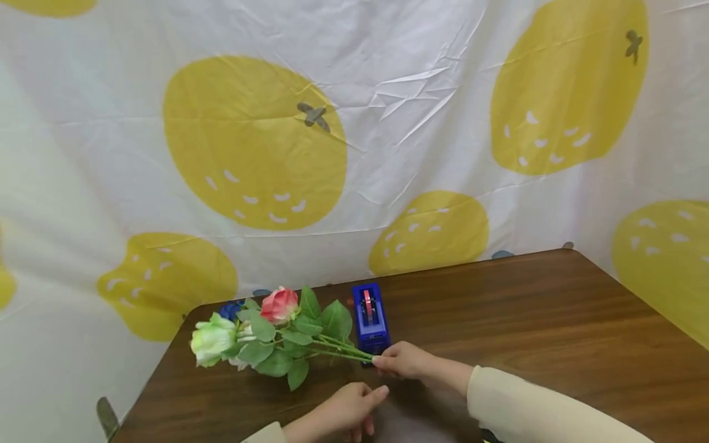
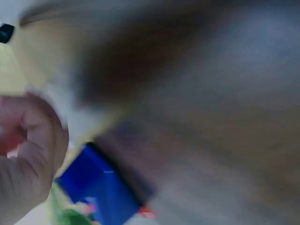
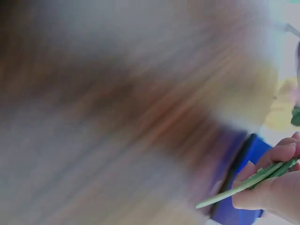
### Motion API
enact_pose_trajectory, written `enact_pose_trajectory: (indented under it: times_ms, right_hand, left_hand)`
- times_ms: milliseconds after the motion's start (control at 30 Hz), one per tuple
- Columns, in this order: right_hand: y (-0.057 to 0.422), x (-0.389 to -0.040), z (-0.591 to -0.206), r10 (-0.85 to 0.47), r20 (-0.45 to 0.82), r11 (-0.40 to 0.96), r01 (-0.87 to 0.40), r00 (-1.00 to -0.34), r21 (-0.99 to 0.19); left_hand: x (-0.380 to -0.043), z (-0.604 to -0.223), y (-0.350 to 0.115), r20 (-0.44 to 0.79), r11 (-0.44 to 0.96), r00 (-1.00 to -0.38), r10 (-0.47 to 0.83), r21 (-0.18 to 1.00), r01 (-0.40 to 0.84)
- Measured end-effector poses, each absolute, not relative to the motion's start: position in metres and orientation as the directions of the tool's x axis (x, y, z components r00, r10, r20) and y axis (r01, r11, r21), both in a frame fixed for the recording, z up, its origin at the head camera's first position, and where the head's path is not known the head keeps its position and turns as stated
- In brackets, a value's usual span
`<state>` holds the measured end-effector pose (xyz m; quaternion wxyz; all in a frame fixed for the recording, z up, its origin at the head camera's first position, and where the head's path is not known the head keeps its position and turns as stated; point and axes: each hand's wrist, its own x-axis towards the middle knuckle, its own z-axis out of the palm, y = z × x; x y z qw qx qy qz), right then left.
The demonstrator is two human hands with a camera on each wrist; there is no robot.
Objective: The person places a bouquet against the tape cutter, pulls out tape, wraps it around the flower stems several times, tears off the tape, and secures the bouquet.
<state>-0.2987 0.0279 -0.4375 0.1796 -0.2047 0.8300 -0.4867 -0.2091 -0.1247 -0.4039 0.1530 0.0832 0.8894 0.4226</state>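
My right hand pinches the lower ends of several green flower stems between thumb and fingers. In the right wrist view the cut stem ends stick out past the thumb. The bunch of artificial roses points left, with a pink rose, a pale green-white rose and a partly hidden blue flower. Just beyond the stems stands a blue tape dispenser with a red core. My left hand is below the stems, holding nothing, its thumb out and fingers loosely bent.
The brown wooden table has its back edge against a white curtain printed with big yellow fruit. The table's left edge runs down beside the flower heads. Both wrist views are largely blurred.
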Motion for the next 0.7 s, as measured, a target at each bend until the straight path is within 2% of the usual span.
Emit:
enact_pose_trajectory:
  times_ms: [167, 267, 333, 567, 700]
  right_hand:
    - [0.031, -0.275, -0.404, -0.536, -0.079, 0.38, -0.156, -0.84, -0.912]
    - [0.029, -0.266, -0.396, -0.548, -0.07, 0.329, -0.138, -0.834, -0.934]
    - [0.027, -0.263, -0.394, -0.55, -0.058, 0.295, -0.128, -0.833, -0.947]
    - [0.026, -0.255, -0.388, -0.535, -0.049, 0.173, -0.053, -0.844, -0.984]
    - [0.029, -0.257, -0.38, -0.494, 0.036, 0.154, -0.128, -0.868, -0.98]
  left_hand:
    - [-0.218, -0.409, -0.13, -0.033, 0.325, -0.996, 0.088, 0.946, -0.003]
    - [-0.224, -0.404, -0.128, -0.003, 0.156, -1.0, -0.02, 0.988, -0.006]
    - [-0.227, -0.4, -0.126, 0.004, 0.096, -0.997, -0.076, 0.995, -0.003]
    - [-0.229, -0.393, -0.123, 0.096, 0.093, -0.99, -0.103, 0.992, 0.087]
    - [-0.229, -0.391, -0.125, 0.141, 0.135, -0.986, -0.095, 0.983, 0.127]
